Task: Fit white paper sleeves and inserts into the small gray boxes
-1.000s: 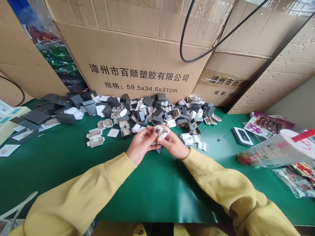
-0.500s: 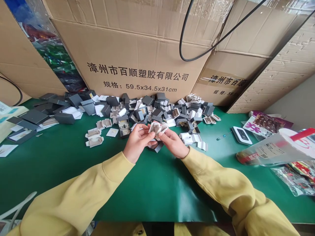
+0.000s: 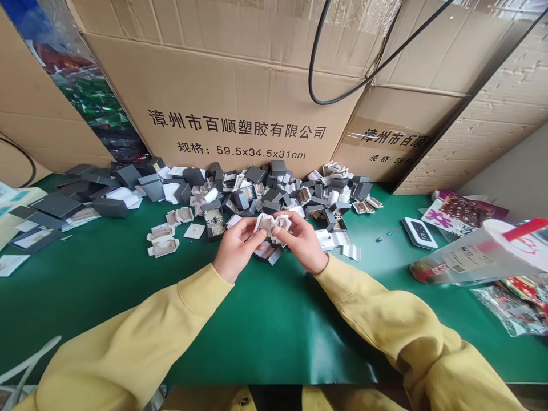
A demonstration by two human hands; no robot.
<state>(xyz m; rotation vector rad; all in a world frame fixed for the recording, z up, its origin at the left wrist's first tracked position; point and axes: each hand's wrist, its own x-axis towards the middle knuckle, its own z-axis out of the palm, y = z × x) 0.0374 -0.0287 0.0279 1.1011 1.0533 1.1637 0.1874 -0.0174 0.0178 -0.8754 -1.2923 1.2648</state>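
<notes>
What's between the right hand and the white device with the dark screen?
In the head view: white inserts near the right hand, bare green table, then a thin blue-tipped piece beside the device.

Dressed in plain yellow, long-sleeved and loose.
Covered to the wrist by a left sleeve point(image 3: 128, 337) and a right sleeve point(image 3: 385, 319), leaving left hand point(image 3: 235, 251) and right hand point(image 3: 303, 242) bare; seamed across near the left cuff point(image 3: 203, 285), bunched into deep folds toward the lower right of the frame; yellow again along the bottom edge, with a small dark button-like spot point(image 3: 244, 401) left of centre.
</notes>
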